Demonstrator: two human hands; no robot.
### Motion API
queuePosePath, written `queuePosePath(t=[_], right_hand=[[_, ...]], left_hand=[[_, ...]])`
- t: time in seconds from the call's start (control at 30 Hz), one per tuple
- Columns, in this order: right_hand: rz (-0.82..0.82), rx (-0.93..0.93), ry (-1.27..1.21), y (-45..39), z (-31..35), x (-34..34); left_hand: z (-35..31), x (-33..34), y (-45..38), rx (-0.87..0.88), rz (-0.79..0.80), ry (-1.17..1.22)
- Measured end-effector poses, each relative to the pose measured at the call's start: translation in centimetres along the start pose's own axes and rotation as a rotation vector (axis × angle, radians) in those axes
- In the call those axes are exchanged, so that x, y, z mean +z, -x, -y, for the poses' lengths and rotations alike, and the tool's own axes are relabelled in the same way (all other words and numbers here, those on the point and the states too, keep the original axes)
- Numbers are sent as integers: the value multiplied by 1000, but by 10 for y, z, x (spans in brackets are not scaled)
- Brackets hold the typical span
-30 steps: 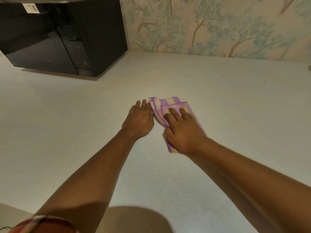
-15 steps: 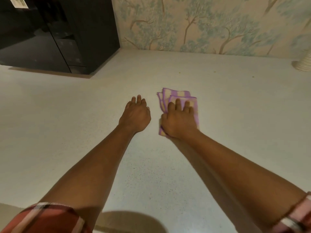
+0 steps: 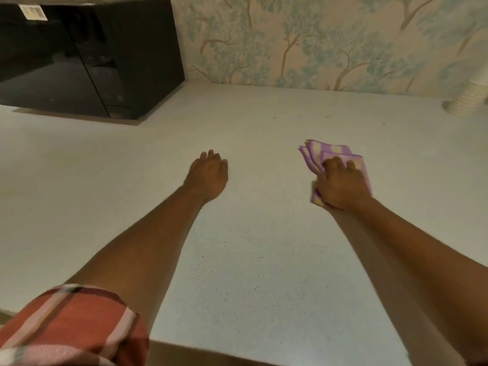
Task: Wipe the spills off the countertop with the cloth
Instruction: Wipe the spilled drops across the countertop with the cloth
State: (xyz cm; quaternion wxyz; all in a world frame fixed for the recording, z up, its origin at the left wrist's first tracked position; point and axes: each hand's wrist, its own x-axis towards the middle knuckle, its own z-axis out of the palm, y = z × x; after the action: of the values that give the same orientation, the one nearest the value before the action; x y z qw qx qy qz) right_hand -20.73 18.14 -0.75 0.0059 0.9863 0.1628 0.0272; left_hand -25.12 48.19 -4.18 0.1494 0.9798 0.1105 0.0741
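A folded purple and yellow striped cloth (image 3: 320, 152) lies on the pale speckled countertop (image 3: 250, 260), right of centre. My right hand (image 3: 339, 184) presses flat on top of it, fingers spread over the fabric, hiding its near half. Well to the left of the cloth, my left hand (image 3: 207, 175) rests palm down on the bare counter with nothing in it. A few tiny dark specks dot the counter farther back; no clear spill shows near the hands.
A black microwave (image 3: 87, 59) stands at the back left. At the far right edge leans a stack of pale paper cups (image 3: 467, 100). The tree-patterned wall (image 3: 317, 40) closes the back. The counter's front edge (image 3: 211, 350) runs along the bottom.
My right hand has slid the cloth to the right, away from my left hand, which stayed resting on the counter. The camera view shifted so the cups came into sight.
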Motion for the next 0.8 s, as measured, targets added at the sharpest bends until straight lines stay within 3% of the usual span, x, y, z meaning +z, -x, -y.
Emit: queuePosePath(t=[0.07,0.17,0.33,0.43,0.57,0.7,0.8], right_hand=[[-24,7,-66,-9,17,2],[-51,-184,-135,4,34,10],[-11,-319,-218,68,-2,9],[-37,-259,-191,84,-56,12],[-17,-82,-136,34,-123,4],[-31,-3,-154,-16,-109,5],[-29,-148,-155,-9,-84,9]], left_hand=[[-9,0,-5,-16,-11,32],[-38,2,-14,23,-47,59],[-90,20,-24,104,-20,147],[-111,28,-30,116,-11,138],[-121,39,-44,142,-50,51],[-121,47,-49,78,14,16],[-120,49,-51,77,5,-5]])
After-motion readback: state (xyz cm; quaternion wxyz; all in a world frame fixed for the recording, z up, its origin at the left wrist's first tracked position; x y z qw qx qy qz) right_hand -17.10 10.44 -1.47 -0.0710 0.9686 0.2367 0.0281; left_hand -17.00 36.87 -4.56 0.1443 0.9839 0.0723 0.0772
